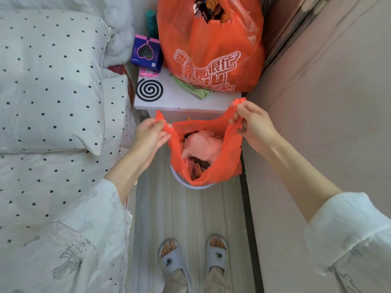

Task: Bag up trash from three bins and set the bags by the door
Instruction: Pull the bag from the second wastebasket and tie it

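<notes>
Pale wood-look flooring [186, 218] runs between a bed with polka-dot bedding [53, 98] at nine o'clock and a beige wardrobe front [317, 123] at three o'clock. At twelve o'clock stands a white nightstand [179, 100].

Straight ahead of me, just this side of the nightstand, an orange bin liner [222, 161] sits in a small white wastebasket [190, 183], whose rim shows only at the six o'clock edge of the bag. My left hand [151, 134] pinches one handle loop at the bag's ten o'clock corner; my right hand [251, 123] pinches the other at its two o'clock corner. Both grips are closed on plastic, holding the mouth spread wide. Inside I can see crumpled pink paper and darker scraps.

Progress, as I judge it: this bag is gathered by its handles but not yet tied, and its base seems to sit in the basket, so lifting, knotting and carrying to the door remain. No door is in view, nor any other bin.

Counted: one wastebasket; two orange bags, the second being a large printed shopping bag [209, 49] full of snack packets on the nightstand, which may not be trash. Also there: one black mosquito coil [149, 90], one purple box [147, 53], one teal bottle [151, 23]. My two slippers [193, 256] show at six o'clock.
</notes>
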`<state>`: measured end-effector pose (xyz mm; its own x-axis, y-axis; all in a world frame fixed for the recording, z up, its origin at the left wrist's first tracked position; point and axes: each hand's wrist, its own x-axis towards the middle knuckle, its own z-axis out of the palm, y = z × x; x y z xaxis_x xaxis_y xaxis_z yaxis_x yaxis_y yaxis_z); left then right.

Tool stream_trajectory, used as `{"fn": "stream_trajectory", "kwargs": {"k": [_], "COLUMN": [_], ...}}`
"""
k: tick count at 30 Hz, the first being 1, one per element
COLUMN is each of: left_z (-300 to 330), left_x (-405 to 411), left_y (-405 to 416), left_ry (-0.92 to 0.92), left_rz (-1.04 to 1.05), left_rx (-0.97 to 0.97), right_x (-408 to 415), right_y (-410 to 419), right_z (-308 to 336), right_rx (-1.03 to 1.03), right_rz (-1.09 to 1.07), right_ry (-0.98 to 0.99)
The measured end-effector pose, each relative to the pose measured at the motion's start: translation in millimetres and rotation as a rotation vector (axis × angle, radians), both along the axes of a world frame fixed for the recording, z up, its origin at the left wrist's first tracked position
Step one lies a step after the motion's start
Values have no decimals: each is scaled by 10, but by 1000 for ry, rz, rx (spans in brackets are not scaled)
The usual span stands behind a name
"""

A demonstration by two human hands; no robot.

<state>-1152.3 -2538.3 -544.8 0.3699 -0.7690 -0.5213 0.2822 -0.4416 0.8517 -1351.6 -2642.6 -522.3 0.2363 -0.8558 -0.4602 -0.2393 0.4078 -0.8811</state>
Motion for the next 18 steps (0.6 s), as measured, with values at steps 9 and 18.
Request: {"fn": "stream_trajectory", "kwargs": {"k": [9,18], "left_z": [348,972], "left_x": [-34,-142], "left_y": [-76,102], "left_ry": [-134,-169], "left_rz": [-158,-186], "left_rx": [-36,-121], "right_x": [92,-248], "right_y": [2,323], "right_z": [297,758], "right_rx": [48,5], "right_rz": [26,11], "right_ry": [43,-20]}}
